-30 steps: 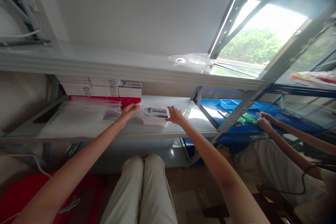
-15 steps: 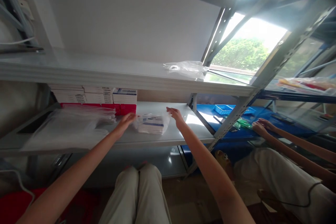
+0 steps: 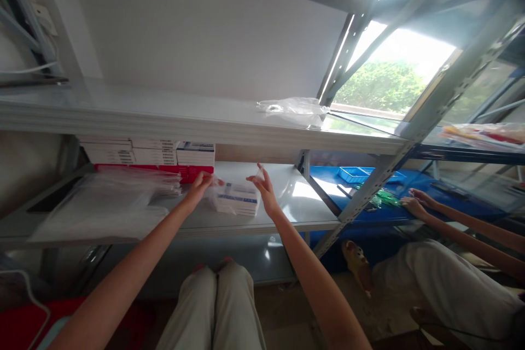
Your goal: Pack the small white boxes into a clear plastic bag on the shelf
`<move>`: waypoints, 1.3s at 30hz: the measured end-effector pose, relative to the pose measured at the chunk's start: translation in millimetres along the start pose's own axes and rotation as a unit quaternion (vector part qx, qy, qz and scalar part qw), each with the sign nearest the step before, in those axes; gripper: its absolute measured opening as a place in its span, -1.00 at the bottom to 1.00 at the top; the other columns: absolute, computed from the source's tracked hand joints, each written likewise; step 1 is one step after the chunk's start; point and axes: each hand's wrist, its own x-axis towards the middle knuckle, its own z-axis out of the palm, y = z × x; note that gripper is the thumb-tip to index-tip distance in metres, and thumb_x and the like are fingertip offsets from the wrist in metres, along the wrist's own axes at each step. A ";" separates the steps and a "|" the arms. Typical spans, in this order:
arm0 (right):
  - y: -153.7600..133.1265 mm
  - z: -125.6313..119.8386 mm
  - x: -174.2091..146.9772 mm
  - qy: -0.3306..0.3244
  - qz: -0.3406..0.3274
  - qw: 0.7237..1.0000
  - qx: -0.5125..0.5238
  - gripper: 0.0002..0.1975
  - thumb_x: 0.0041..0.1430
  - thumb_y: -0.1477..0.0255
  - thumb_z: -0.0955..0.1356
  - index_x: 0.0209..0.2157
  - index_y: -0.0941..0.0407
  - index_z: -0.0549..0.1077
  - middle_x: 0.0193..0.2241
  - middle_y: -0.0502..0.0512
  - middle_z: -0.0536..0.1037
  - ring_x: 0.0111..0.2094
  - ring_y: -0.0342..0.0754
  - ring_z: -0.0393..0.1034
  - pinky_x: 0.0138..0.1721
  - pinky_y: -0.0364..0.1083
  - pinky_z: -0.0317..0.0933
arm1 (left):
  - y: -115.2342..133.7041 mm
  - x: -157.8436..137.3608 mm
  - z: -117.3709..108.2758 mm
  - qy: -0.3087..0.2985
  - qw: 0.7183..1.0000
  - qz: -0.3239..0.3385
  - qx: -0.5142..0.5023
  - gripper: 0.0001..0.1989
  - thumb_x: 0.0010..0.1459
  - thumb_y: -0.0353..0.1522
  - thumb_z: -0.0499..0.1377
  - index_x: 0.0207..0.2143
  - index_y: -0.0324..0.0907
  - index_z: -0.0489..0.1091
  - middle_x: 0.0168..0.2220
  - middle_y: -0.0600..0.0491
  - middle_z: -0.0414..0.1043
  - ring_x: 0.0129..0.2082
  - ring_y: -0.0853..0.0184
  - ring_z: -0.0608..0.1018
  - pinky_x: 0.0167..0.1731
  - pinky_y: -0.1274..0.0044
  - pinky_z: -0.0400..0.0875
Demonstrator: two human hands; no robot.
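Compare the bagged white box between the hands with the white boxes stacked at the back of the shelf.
The bagged white box lies alone near the shelf's front; the stacked white boxes sit on red boxes at the back. The first is in clear plastic, pinched by both hands; the stack is bare, untouched. Both are flat and white with blue print.

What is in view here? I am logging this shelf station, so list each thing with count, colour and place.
bagged boxes: one small stack, white and blue, lower shelf between the hands
stacked boxes: count unclear, white over red, shelf back left
flat bags: one pile, clear, shelf left
loose bag: one, clear, upper shelf
tray: one, blue, right-hand table
co-worker's hand: on blue table
left hand: pinching the bag's plastic
right hand: open, pinching the bag's edge
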 end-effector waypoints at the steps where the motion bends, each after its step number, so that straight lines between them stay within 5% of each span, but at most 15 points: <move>1: 2.3 1.4 -0.3 -0.005 0.004 1.000 -0.007 -0.40 0.15 0.26 0.31 0.20 0.05 0.12 -0.42 -0.01 0.48 -0.28 -0.07 0.36 -0.09 -0.03 0.16 | -3.2 1.1 0.8 -0.005 0.999 0.010 0.036 -0.69 0.02 -0.10 0.15 -0.39 -0.16 0.28 -0.43 0.07 0.44 -0.34 0.31 0.48 -0.23 0.47 0.33; 5: 11.4 8.2 4.9 -0.070 0.042 0.996 -0.029 -0.45 0.15 0.23 0.30 0.15 0.10 0.19 -0.61 -0.15 0.24 -0.53 -0.17 0.19 -0.34 -0.12 0.18 | -4.0 5.0 15.3 0.022 0.990 0.053 0.127 -0.72 0.00 -0.14 0.18 -0.38 -0.18 0.34 -0.43 0.07 0.42 -0.41 0.34 0.45 -0.38 0.54 0.30; 9: 27.2 21.0 12.8 -0.164 0.081 0.982 -0.052 -0.37 -0.05 0.25 0.43 0.09 0.06 0.27 -0.58 -0.14 0.26 -0.51 -0.17 0.21 -0.43 -0.15 0.19 | 17.0 8.5 50.4 0.026 0.983 0.110 0.147 -0.81 0.08 -0.26 0.15 -0.31 -0.19 0.40 -0.30 0.00 0.47 -0.31 0.30 0.48 -0.26 0.49 0.34; 14: 51.6 29.4 15.4 -0.092 0.059 0.990 -0.084 -0.70 0.01 0.19 0.38 -0.28 0.10 0.47 -0.34 0.08 0.47 -0.23 -0.02 0.35 -0.25 -0.06 0.28 | 25.8 11.5 85.5 -0.124 0.932 0.209 0.269 -0.89 0.05 -0.46 0.13 -0.43 -0.14 0.45 -0.26 0.02 0.48 -0.18 0.24 0.43 -0.05 0.35 0.26; 17: 57.1 26.0 12.9 -0.064 0.059 0.993 -0.085 -0.65 0.15 0.13 0.24 -0.31 0.10 0.49 -0.34 0.09 0.48 -0.24 -0.04 0.36 -0.23 -0.07 0.28 | 7.6 7.1 85.9 -0.075 0.935 0.236 0.253 -0.77 0.03 -0.42 0.18 -0.20 -0.12 0.41 -0.03 -0.04 0.35 0.00 0.18 0.35 0.04 0.28 0.21; 21: 56.5 26.1 10.1 -0.012 0.071 0.995 -0.065 -0.52 0.19 0.04 0.14 -0.28 0.09 0.48 -0.41 0.04 0.48 -0.35 -0.09 0.36 -0.30 -0.11 0.30 | -19.0 -2.0 72.9 -0.018 0.965 0.178 0.193 -0.48 0.01 -0.34 0.22 0.05 -0.11 0.18 -0.04 -0.06 0.32 -0.09 0.21 0.44 -0.11 0.33 0.36; 25: 60.1 33.3 9.0 0.027 0.062 0.995 -0.071 -0.56 0.18 0.04 0.14 -0.28 0.06 0.43 -0.42 0.00 0.45 -0.40 -0.13 0.35 -0.34 -0.15 0.28 | -26.8 -4.8 58.4 -0.048 0.964 0.127 0.228 -0.57 0.08 -0.44 0.14 0.04 -0.10 0.28 -0.29 0.03 0.46 -0.29 0.31 0.50 -0.18 0.41 0.38; 29: 68.1 36.3 9.7 0.083 0.050 0.990 -0.104 -0.66 0.17 0.12 0.18 -0.15 0.02 0.34 -0.59 -0.11 0.33 -0.53 -0.16 0.26 -0.45 -0.18 0.22 | -30.0 -1.1 47.6 -0.063 0.977 0.079 0.190 -0.65 0.05 -0.41 0.16 -0.07 -0.20 0.41 -0.25 -0.03 0.50 -0.24 0.27 0.52 -0.17 0.45 0.38; 32: 68.3 35.0 12.8 0.046 0.058 0.992 -0.101 -0.63 0.16 0.13 0.19 -0.09 0.03 0.32 -0.60 -0.11 0.33 -0.54 -0.15 0.25 -0.44 -0.17 0.21 | -34.3 4.3 42.6 -0.110 0.982 0.041 0.148 -0.80 0.01 -0.39 0.17 -0.28 -0.25 0.48 -0.25 -0.06 0.52 -0.23 0.25 0.52 -0.21 0.47 0.39; 39: 51.3 25.0 16.7 -0.062 0.066 0.989 -0.121 -0.58 0.16 0.05 0.21 -0.51 0.07 0.41 -0.54 0.01 0.40 -0.48 -0.10 0.28 -0.37 -0.11 0.19 | -28.7 16.3 40.6 -0.124 0.987 -0.032 0.095 -0.87 -0.03 -0.36 0.10 -0.52 -0.19 0.41 -0.48 0.08 0.46 -0.38 0.30 0.48 -0.32 0.52 0.36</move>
